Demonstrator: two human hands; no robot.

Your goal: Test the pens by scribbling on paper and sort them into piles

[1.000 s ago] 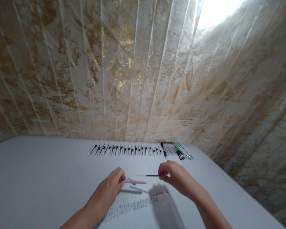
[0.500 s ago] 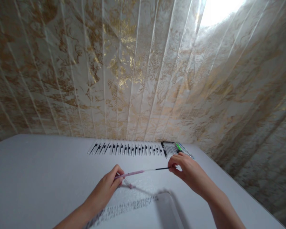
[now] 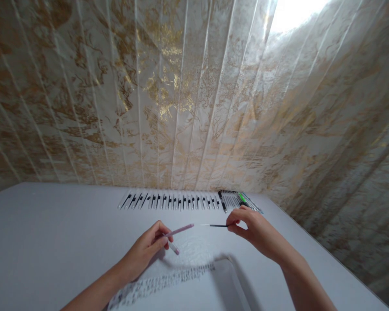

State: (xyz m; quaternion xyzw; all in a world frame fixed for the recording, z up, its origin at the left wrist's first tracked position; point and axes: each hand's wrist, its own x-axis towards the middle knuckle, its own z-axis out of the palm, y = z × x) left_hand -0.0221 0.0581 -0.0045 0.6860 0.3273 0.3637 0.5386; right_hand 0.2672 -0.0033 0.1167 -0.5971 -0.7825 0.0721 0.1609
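Observation:
My left hand (image 3: 145,246) is closed around a pink pen barrel (image 3: 184,228), whose open end points right and slightly up. From under the same fingers sticks out a short clear piece with a pink tip (image 3: 174,248), which looks like the pen's cap. Between its thumb and fingers my right hand (image 3: 253,226) pinches a thin pen refill (image 3: 218,225), dark near the fingers and pale toward its left end. A small gap separates the refill from the barrel. Both are held above the white table.
A row of clear pen parts with black pieces (image 3: 170,201) lies along the table's far edge. Right of it are a black pen (image 3: 223,202), several slim refills or pens (image 3: 233,199) and a bright green piece (image 3: 242,198). Handwritten paper (image 3: 181,293) lies in front of me; a patterned curtain (image 3: 149,108) hangs behind.
The refill has come out of the pink barrel, leaving a gap between them. The barrel now tilts up more, and the cap-like piece has shifted with my left hand.

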